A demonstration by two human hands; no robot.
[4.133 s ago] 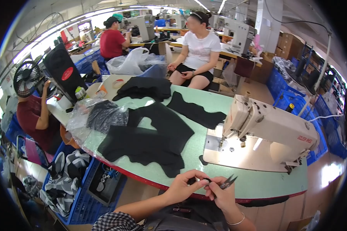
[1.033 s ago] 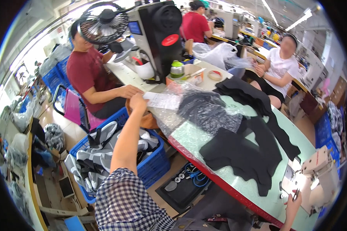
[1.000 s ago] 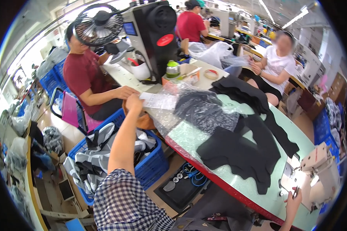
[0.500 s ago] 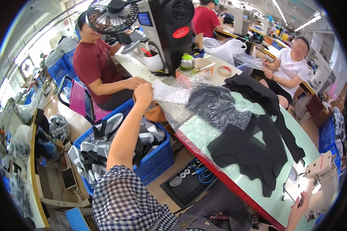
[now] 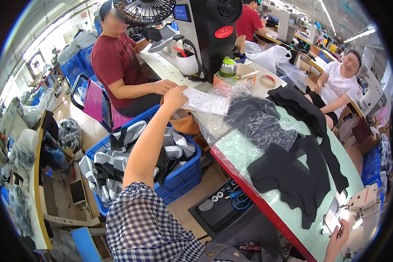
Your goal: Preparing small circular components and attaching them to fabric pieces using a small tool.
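My left hand is stretched out over the table's left edge, its fingers pinched on a white paper slip with handwriting. The slip lies over a clear plastic bag with black fabric inside. A co-worker's hand in a red sleeve almost touches my fingertips; whether it also holds the slip is hidden. My right hand is at the lower right beside a white sewing machine, fingers curled round something small and dark that I cannot make out. Black cut fabric pieces lie on the pale green tabletop between my hands.
A blue basket full of grey, white and black pieces stands below my left arm. Along the table's far side are a black machine, a fan, a green-lidded jar and a tape roll. Another person sits at the right.
The view has shifted, so the scene sits slightly further right. My left hand stays on the slip. The seated person at the right has lowered their hands from the clear plastic.
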